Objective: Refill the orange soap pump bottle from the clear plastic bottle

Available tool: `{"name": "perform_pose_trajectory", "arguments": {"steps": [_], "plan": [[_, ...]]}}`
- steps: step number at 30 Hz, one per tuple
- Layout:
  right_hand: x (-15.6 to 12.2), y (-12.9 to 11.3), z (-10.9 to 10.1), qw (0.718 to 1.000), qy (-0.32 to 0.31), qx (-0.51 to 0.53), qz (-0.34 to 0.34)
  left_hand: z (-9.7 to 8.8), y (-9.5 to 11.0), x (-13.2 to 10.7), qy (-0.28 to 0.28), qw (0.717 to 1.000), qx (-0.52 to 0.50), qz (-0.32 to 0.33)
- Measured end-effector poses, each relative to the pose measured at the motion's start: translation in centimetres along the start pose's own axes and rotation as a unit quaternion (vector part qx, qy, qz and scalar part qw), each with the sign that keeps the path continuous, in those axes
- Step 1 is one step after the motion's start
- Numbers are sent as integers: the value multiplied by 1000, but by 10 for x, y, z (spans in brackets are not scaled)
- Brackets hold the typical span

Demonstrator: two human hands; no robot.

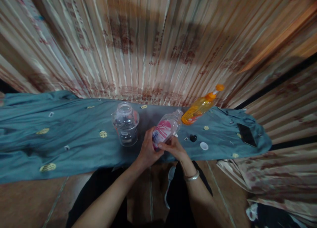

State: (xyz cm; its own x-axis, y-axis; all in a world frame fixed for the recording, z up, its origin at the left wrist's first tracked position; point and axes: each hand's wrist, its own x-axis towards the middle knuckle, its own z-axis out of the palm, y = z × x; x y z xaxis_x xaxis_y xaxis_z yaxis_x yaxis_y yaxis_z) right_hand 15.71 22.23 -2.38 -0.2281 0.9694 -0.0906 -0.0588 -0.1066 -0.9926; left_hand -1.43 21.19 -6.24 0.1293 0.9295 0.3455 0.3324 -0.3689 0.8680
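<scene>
A clear plastic bottle with a pink and white label (164, 129) is tilted to the right between my hands, its uncapped-looking neck pointing away from me. My left hand (149, 150) is closed round its lower left side. From the right, my right hand (174, 148) grips the lower part, thumb on the label; a bangle circles that wrist. Left of the hands stands a clear plastic jar (127, 135) with a wide rim and a narrower mouth on top. Beyond the bottle's neck is an orange-yellow bottle (199, 109) with an orange cap (219, 87).
A teal patterned cloth (84, 139) covers the long narrow table. Right of my hands lie a small black object (193, 138) and a white round lid (204, 146). A dark phone-like slab (247, 135) rests near the right end. Pleated curtain (148, 49) hangs behind.
</scene>
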Motion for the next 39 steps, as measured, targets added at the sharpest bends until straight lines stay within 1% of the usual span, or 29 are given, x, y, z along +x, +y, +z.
{"name": "perform_pose_trajectory", "arguments": {"steps": [3, 5, 10, 14, 16, 21, 25, 30, 32, 34, 37, 39], "plan": [[0, 6, 3, 1000, 20, 9, 4, 0, -3, -3, -5, 1000, 3, -1], [2, 6, 1, 999, 45, 20, 4, 0, -4, -7, -10, 1000, 4, -2], [5, 8, -18, 988, 151, 25, -17, 0, 0, -18, -7, 1000, 14, -3], [7, 10, -34, 970, 240, -9, -24, -2, 5, -25, 1, 1000, 19, 4], [9, 10, -41, 963, 265, -31, -29, -6, 8, -27, 7, 1000, 19, 9], [14, 16, -56, 954, 283, -82, -62, -28, 18, -28, 29, 999, 15, 26], [19, 27, -69, 947, 298, -115, -48, -50, 28, -30, 55, 998, 12, 31], [27, 39, -80, 947, 300, -113, -38, -78, 34, -43, 115, 993, 7, 9], [30, 42, -81, 951, 288, -105, -41, -91, 31, -49, 147, 989, 6, -10], [32, 44, -81, 957, 269, -95, -46, -103, 24, -52, 190, 981, 3, -32], [36, 45, -81, 965, 243, -81, -56, -116, 6, -51, 260, 963, -13, -69], [39, 46, -81, 968, 232, -72, -61, -119, -8, -47, 296, 950, -29, -93]]}}
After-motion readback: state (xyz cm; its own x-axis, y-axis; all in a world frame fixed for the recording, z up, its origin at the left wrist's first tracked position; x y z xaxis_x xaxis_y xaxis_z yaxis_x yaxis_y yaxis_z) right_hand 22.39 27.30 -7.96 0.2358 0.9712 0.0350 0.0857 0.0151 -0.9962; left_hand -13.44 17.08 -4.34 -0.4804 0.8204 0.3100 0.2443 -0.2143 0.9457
